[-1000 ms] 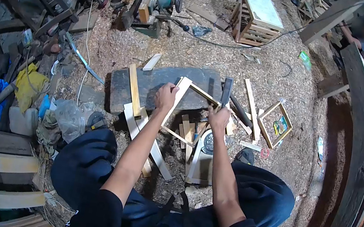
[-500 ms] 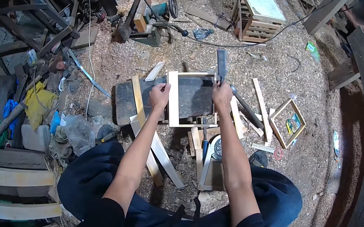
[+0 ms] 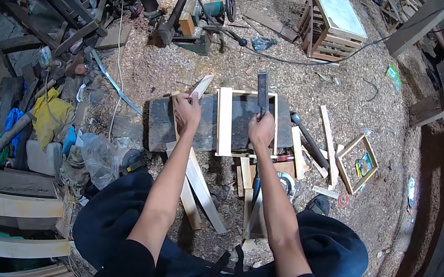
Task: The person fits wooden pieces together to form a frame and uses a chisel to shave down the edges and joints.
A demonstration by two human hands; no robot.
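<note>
My left hand (image 3: 187, 113) is over the left part of a dark wooden block (image 3: 159, 122), fingers apart. It lies across the upper end of a long wood strip (image 3: 188, 198), with a short pale wood piece (image 3: 203, 85) right at its fingertips. My right hand (image 3: 261, 130) is closed round a dark flat-bladed tool (image 3: 263, 91), its blade pointing away from me. The tool overlaps a rectangular wooden frame (image 3: 225, 121) that rests on the block and has a wide pale board on its left side.
A hammer (image 3: 308, 134) and loose strips (image 3: 328, 136) lie right of the block, near a small wooden frame (image 3: 340, 156). A blue-handled tool (image 3: 257, 182) lies below it. Further off stand a slatted crate (image 3: 335, 25) and a green machine (image 3: 211, 12). Wood shavings cover the floor.
My left hand has left the frame's wide board and moved left to the strip and short piece. My right hand has moved from the frame's right corner inward over it, still gripping the tool.
</note>
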